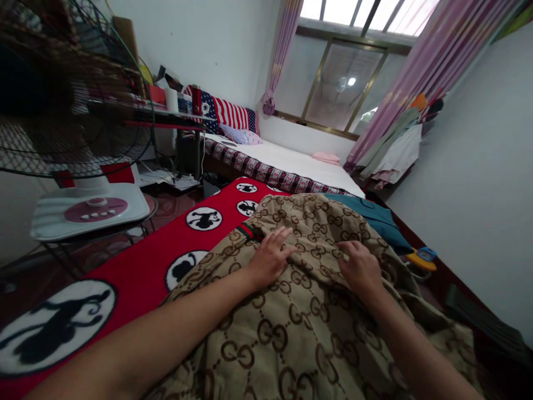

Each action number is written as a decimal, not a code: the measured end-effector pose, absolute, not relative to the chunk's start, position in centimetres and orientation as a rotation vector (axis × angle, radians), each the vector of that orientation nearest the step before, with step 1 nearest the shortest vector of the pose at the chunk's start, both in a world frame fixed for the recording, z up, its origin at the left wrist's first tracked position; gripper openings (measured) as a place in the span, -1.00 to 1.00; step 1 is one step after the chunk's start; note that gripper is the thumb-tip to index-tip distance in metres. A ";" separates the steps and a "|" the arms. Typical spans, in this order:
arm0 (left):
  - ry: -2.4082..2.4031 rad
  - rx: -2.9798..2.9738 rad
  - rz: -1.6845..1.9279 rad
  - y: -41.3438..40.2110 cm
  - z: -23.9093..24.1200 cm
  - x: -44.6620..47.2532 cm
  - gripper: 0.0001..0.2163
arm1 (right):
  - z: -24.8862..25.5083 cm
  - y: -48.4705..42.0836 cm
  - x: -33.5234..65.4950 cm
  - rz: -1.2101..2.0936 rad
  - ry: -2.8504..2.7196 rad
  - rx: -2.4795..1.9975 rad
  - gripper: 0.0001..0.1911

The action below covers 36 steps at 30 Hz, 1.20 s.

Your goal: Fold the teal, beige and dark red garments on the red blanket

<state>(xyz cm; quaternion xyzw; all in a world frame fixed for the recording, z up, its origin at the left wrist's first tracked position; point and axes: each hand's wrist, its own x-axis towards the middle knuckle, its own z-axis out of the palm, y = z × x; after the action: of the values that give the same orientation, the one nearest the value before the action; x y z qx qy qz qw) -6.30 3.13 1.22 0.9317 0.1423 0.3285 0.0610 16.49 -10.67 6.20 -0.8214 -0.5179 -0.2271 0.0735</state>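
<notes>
1. At the far left stood one fan (70, 111), apart from the red blanket (145, 261), where at least six white discs showed, whole or in part.
2. Next came the left hand (272, 256), released, fingers spread and palm down on the cloth. Smoothing well, as I judged it, called for light, flat pressure that pushed wrinkles outward without dragging the fabric.
3. Between and beneath the two hands lay one patterned cloth (310, 319), rumpled, spread over the blanket and reaching toward the camera. It bore one green-and-red stripe (246, 229) at its left edge.
4. Farther right, the right hand (360, 266) touched the cloth with fingers bent; I could not tell whether they pinched it. Matching the left hand's pressure would have kept the tension even.
5. Beyond the cloth's far right edge lay one teal cloth (375, 219).
</notes>
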 end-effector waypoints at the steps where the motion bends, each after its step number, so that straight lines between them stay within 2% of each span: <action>1: 0.526 2.842 0.901 3.2 1.9 -7.2 -0.51 | 5.6 -10.3 15.1 -0.643 -1.657 -2.366 -0.66; 6: 0.952 2.929 0.329 4.3 5.6 -14.1 -0.15 | 2.1 -9.8 11.9 -0.324 -1.939 -2.107 -0.52; 8: 1.119 2.915 0.088 4.8 6.3 -17.1 -0.15 | 1.2 -9.9 11.9 -0.330 -1.916 -2.133 -0.57; 11: 1.251 2.850 -0.134 5.7 6.9 -20.2 -0.29 | 1.1 -9.8 12.4 -0.386 -1.868 -2.180 -0.54; 15: 1.124 2.773 0.049 6.4 9.4 -20.7 -0.46 | 3.8 -9.6 14.5 -0.480 -1.642 -2.120 -0.57; 19: 0.818 2.685 0.281 4.8 13.0 -18.0 -0.51 | 7.3 -10.4 17.7 -0.620 -1.398 -2.027 -0.57; 21: 0.699 2.596 0.333 3.1 13.2 -16.1 -0.50 | 7.9 -11.2 19.0 -0.649 -1.318 -2.033 -0.56; 24: 0.543 2.470 0.308 0.4 10.3 -13.4 -0.48 | 6.5 -12.5 20.0 -0.653 -1.253 -2.101 -0.53; 29: 0.351 2.342 0.062 -1.7 3.9 -10.8 -0.43 | 1.1 -13.7 20.3 -0.544 -1.310 -2.391 -0.46; 33: 0.321 2.116 -0.135 -0.5 4.1 -9.8 -0.54 | -0.9 -13.9 20.3 -0.496 -1.311 -2.452 -0.43; 34: 0.348 2.138 -0.072 0.0 4.5 -9.4 -0.61 | -1.0 -13.9 20.3 -0.488 -1.297 -2.442 -0.43; 36: 0.464 2.294 0.308 1.2 5.2 -8.4 -0.70 | -0.8 -13.9 20.2 -0.464 -1.260 -2.398 -0.47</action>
<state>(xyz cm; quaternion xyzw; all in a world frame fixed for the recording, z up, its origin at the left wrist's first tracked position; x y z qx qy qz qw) -8.39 1.17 5.23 0.8987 0.1816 0.1205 0.3806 20.25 -13.94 -0.77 -0.8556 -0.4497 -0.1657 0.1955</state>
